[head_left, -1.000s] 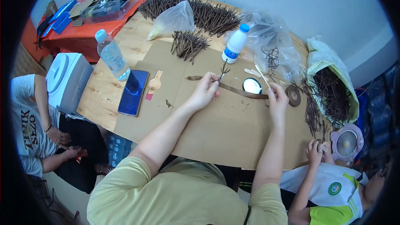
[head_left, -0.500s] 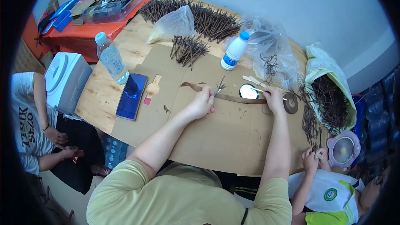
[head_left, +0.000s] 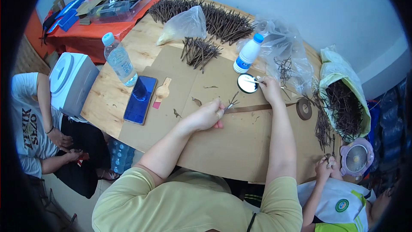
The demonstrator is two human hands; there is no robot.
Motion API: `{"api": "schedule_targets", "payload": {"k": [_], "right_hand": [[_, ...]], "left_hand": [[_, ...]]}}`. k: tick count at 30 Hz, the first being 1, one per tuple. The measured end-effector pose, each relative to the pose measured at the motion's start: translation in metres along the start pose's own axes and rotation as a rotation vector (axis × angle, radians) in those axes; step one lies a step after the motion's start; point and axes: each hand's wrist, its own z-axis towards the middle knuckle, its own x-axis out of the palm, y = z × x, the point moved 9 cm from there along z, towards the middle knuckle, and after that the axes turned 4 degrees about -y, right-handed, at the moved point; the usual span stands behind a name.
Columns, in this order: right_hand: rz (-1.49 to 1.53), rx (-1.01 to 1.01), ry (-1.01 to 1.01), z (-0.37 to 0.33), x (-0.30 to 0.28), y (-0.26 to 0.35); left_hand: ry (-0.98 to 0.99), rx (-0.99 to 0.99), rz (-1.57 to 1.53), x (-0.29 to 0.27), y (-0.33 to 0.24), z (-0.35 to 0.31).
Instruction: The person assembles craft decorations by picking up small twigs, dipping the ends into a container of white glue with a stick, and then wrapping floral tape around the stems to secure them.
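Note:
My left hand (head_left: 209, 115) is closed around a small branched brown twig (head_left: 232, 100), whose forked tips stick out past the fingers. A flat brown tape strip (head_left: 251, 108) runs from beside these fingers, under my right forearm, to a tape roll (head_left: 304, 109). My right hand (head_left: 270, 90) pinches a thin pale stick (head_left: 260, 82). The stick's far end reaches into a round, dark-rimmed dish of white paste (head_left: 246, 87). Both hands are above a brown cardboard sheet (head_left: 223, 146).
Beyond the dish stands a white bottle with a blue cap (head_left: 248, 53). Twig bundles (head_left: 201, 53), a water bottle (head_left: 120, 62) and a phone (head_left: 140, 100) lie or stand around. At right are a twig-filled sack (head_left: 343, 103), a small fan (head_left: 357, 157) and another person's hands (head_left: 326, 167); another person sits left.
My right hand has moved up and away from the tape, bringing the stick to the paste dish. My left hand still grips the twig, a little lower against the cardboard.

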Motion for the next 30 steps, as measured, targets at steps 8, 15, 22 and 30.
{"api": "schedule_targets", "payload": {"k": [8, 15, 22, 30], "right_hand": [[-0.128, -0.014, -0.041, -0.023, -0.019, -0.005], [0.095, -0.034, -0.108, -0.062, -0.037, 0.028], [0.046, -0.021, 0.011, -0.112, -0.040, 0.038], [0.042, -0.011, 0.070, -0.151, -0.063, 0.053]], "left_hand": [[-0.036, 0.005, -0.207, -0.007, 0.007, 0.009], [-0.251, 0.108, -0.510, -0.039, -0.005, 0.008], [-0.265, 0.126, -0.574, -0.038, -0.010, 0.006], [-0.387, 0.157, -0.597, -0.058, -0.011, 0.006]]}}
